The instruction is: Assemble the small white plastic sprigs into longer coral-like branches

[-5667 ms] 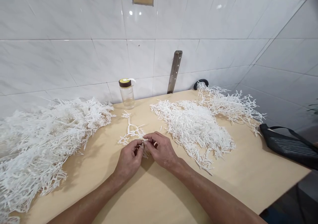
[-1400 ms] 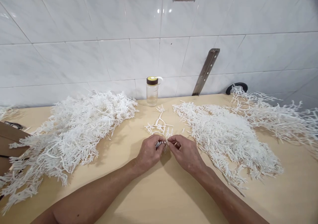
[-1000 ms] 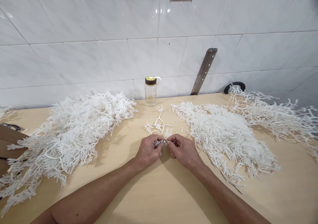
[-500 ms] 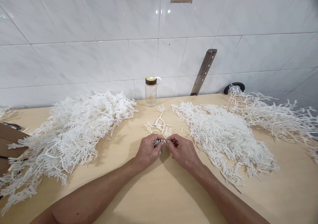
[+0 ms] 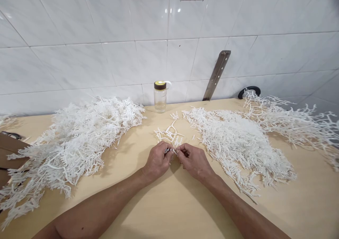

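Note:
Close together at the middle of the table, both my hands pinch a white branched plastic sprig (image 5: 171, 129), coral-like in shape. My left hand (image 5: 158, 158) is closed on its near end, thumb against fingers. The fingertips of my right hand (image 5: 192, 158) pinch a thin white tip right beside the left thumb. Forked stems spread on the far side of my fingers, low over the table or lying on it; I cannot tell which. The near end is partly hidden by my fingers.
White branched pieces form a big pile (image 5: 87, 136) on the left and another (image 5: 238, 140) on the right. Larger branches (image 5: 296, 122) lie far right. A clear bottle (image 5: 160, 101) stands by the tiled wall, where a metal strip (image 5: 217, 75) leans. A cardboard box (image 5: 12, 152) sits left.
My hands stay nearly in place, with a small shift of the fingers at the sprig. The whole view has moved slightly.

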Demonstrator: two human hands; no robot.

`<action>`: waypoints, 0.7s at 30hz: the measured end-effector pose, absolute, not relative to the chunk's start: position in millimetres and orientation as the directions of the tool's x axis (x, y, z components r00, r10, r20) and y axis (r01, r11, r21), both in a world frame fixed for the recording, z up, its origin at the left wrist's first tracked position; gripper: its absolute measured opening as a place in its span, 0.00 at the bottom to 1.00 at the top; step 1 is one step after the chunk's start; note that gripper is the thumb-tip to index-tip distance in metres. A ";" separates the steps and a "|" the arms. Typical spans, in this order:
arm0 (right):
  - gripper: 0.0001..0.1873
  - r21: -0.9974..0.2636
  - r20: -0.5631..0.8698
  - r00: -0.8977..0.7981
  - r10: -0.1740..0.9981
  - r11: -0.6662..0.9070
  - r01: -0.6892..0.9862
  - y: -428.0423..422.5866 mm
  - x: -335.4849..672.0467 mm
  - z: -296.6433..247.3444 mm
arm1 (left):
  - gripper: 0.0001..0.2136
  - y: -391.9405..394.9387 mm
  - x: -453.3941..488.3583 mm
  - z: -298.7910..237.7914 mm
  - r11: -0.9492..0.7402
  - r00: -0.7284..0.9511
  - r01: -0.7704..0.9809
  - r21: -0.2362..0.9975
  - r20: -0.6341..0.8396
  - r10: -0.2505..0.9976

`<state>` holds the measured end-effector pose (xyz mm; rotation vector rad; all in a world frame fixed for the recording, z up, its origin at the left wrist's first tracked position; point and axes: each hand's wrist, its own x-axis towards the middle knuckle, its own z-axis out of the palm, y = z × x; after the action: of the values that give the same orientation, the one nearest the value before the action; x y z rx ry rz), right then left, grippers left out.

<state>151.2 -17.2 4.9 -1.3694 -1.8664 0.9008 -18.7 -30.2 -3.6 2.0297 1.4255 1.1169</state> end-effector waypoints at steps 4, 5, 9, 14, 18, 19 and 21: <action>0.08 -0.720 0.193 -0.282 0.940 0.331 0.610 -17.5 148.8 3.5 | 0.07 -28.9 -18.9 -6.3 -0.384 0.209 0.643 0.663 0.330 0.920; 0.08 -0.700 0.195 -0.284 0.939 0.336 0.631 -17.6 147.6 3.5 | 0.07 -28.3 -18.9 -6.5 -0.378 0.217 0.655 0.655 0.316 0.924; 0.06 -0.696 0.141 -0.234 0.962 0.265 0.668 -18.7 141.7 5.2 | 0.06 -24.8 -19.3 -7.0 -0.359 0.231 0.674 0.645 0.278 0.932; 0.06 -0.697 0.125 -0.171 0.977 0.209 0.686 -15.2 142.3 1.6 | 0.06 -24.9 -21.5 -9.7 -0.373 0.242 0.675 0.637 0.287 0.927; 0.06 -0.579 0.354 -0.097 0.930 0.299 0.758 -6.1 158.6 2.1 | 0.06 -28.7 -22.5 -8.2 -0.385 0.223 0.638 0.667 0.318 0.921; 0.06 -0.576 0.385 -0.075 0.920 0.302 0.759 -3.6 164.4 4.5 | 0.06 -29.2 -22.3 -7.1 -0.371 0.199 0.624 0.687 0.319 0.927; 0.06 -0.596 0.410 -0.002 0.912 0.270 0.756 1.6 177.2 11.2 | 0.04 -29.6 -21.5 -4.4 -0.327 0.139 0.591 0.737 0.306 0.942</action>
<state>177.2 1.6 11.2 -1.5209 -1.7883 0.2614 -21.5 -29.6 -4.4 1.9790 1.4677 1.0534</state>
